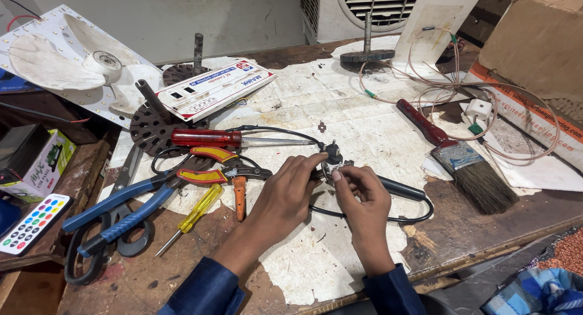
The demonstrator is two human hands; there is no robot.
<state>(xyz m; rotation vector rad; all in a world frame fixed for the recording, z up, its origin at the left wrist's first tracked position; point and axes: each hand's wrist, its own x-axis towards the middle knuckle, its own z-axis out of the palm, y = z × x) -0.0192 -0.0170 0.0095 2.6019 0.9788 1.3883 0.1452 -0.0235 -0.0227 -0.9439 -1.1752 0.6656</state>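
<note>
Your left hand (285, 196) has tools packed close on its left: orange-handled pliers (209, 169), a yellow screwdriver (195, 214) and a red screwdriver (209, 137). On the right side of your right hand (363, 199), the paintbrush (461, 157) lies across. Bare bench (316, 254) below your wrists gives open room.

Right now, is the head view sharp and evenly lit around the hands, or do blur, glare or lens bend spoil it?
Head view: both hands, left hand and right hand, are sharp on the small plug part; light is soft and even, shadows faint; mild sheen on the red screwdriver handle; wide-lens bending stretches the edges, as at the remote control.
</note>
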